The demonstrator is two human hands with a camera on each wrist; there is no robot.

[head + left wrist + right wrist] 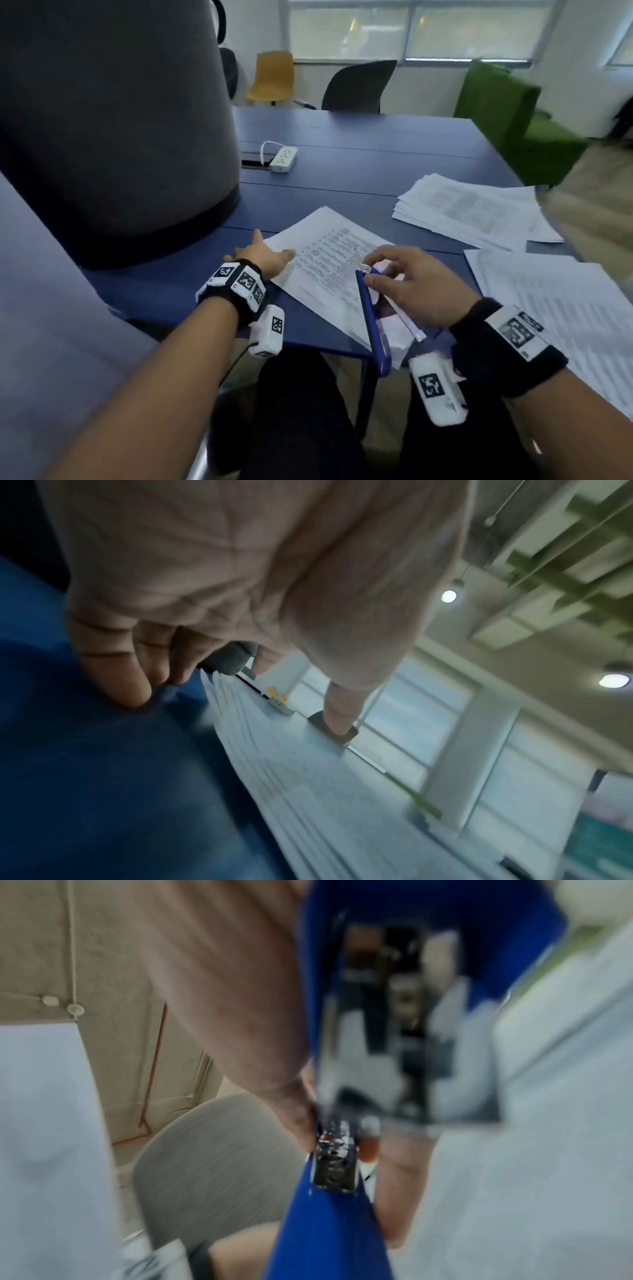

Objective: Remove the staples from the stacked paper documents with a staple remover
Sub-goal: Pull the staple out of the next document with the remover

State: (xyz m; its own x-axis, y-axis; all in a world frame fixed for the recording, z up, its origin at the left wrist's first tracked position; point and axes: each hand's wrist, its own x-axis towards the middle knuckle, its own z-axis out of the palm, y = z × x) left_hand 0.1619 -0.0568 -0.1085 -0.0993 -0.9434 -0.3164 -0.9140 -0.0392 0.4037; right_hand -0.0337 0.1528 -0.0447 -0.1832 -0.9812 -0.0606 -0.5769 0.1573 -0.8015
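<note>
Head view looks down; wrist views (very close) share its papers.

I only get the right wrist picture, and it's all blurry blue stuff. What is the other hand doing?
Observer: The left hand rests open at the left edge of the white printed paper stack, with its thumb on the top sheet.
Operator: And on this side?
Observer: The head view shows the right hand gripping a long blue staple remover. Its metal tip is over the stack's right part, but I cannot tell whether it touches.
Operator: Any more papers?
Observer: Yes, two more white paper piles lie on the blue table. One pile is farther off to the right, and the other is beside the right wrist.
</note>
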